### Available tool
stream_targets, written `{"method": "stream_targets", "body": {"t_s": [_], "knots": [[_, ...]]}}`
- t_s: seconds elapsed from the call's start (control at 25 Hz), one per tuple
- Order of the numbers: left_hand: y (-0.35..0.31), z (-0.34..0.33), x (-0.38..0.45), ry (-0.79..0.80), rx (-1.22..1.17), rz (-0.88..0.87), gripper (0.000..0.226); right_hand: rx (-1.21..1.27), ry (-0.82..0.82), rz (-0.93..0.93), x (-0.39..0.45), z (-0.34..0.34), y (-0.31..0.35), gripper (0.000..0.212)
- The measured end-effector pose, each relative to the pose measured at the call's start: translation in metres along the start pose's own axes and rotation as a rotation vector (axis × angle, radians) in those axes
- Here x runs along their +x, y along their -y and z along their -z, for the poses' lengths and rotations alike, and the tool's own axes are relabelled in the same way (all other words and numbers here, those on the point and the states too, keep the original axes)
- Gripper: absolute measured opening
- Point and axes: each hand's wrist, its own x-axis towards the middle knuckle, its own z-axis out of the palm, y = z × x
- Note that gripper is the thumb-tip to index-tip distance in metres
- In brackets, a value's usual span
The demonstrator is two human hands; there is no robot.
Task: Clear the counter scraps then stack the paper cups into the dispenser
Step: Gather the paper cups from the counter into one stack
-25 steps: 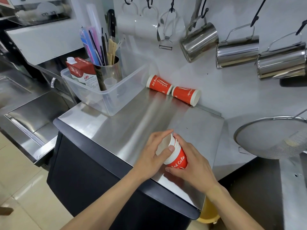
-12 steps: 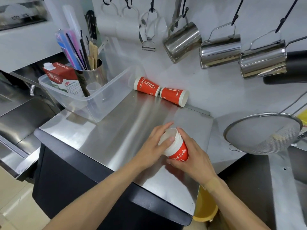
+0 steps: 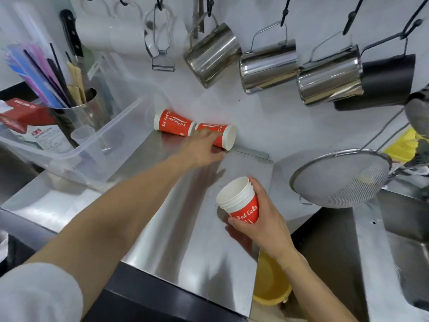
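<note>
Head view: the left hand reaches to the upper centre of the frame, fingers extended, touching the nearer of 2 lying cups, whose long axis runs left to right along the wall. The right hand grips the nested cup stack upright, lower right on the surface.

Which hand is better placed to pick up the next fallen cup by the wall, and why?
Left. The left hand already reaches the nearer fallen cup; the right hand grips the nested cup stack.
</note>
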Motion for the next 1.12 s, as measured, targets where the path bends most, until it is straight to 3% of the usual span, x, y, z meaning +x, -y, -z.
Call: {"method": "stream_targets", "body": {"t_s": [0.12,0.4,0.72,0.88,1.12], "knots": [[0.0,-0.004,0.028,0.018,0.266,-0.112,0.079,0.007,-0.011,-0.007,0.001,0.0,-0.002,0.097],[-0.009,-0.018,0.059,0.136,0.451,-0.163,0.083,0.011,-0.014,-0.033,0.004,-0.004,-0.009,0.098],[-0.008,-0.015,0.058,-0.04,0.489,-0.231,0.044,0.021,-0.006,-0.044,0.003,-0.003,-0.008,0.098],[0.003,-0.002,0.035,-0.192,0.233,-0.196,0.042,-0.027,-0.038,-0.046,0.003,-0.003,-0.002,0.098],[0.002,0.013,-0.041,-0.472,-0.571,0.076,0.036,-0.068,-0.014,-0.031,0.002,-0.004,0.003,0.093]]}}
